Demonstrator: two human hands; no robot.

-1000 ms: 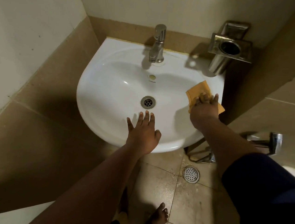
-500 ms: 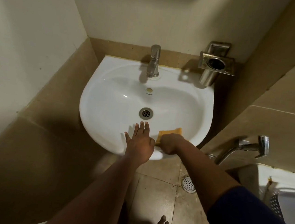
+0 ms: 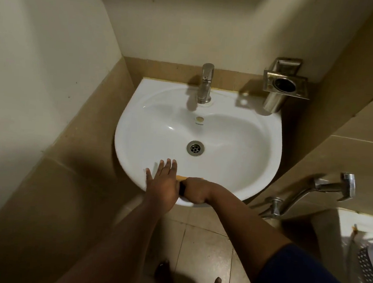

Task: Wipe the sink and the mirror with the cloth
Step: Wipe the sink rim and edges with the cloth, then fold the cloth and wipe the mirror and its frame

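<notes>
Held the orange cloth (image 3: pixel 191 177) bunched under the right hand (image 3: pixel 196 190), fingers curled down tight over it in a near fist, so that only a thin strip showed past the knuckles on the basin side. Kept that strip lying crosswise, its long axis running left to right along the front rim of the white sink (image 3: pixel 133 114) and parallel to the edge nearest the body. Pressed the left hand (image 3: pixel 162 184) flat on the same rim just to the left, fingers straight, a little spread, gripping nothing, their tips pointing up into the bowl and the thumb splayed outward; touched the right knuckles with its inner edge, or very nearly (too dark in the gap between them to be sure). Had the cloth, then, directly under the right hand's fingers and just beside the left palm, with the right hand plainly the one placed to work it. Left the bowl open ahead: drain (image 3: pixel 195 148) well beyond the fingertips, chrome tap (image 3: pixel 206 84) farther back against the wall, metal cup holder (image 3: pixel 284 85) off at the right rear corner. Looked, by the lie of things, midway through the sink wiping, with the way to the left along the rim blocked by the resting hand, and the likelier sweep either forward into the bowl or back to the right. Saw no mirror anywhere, so that half seemingly not yet begun.
</notes>
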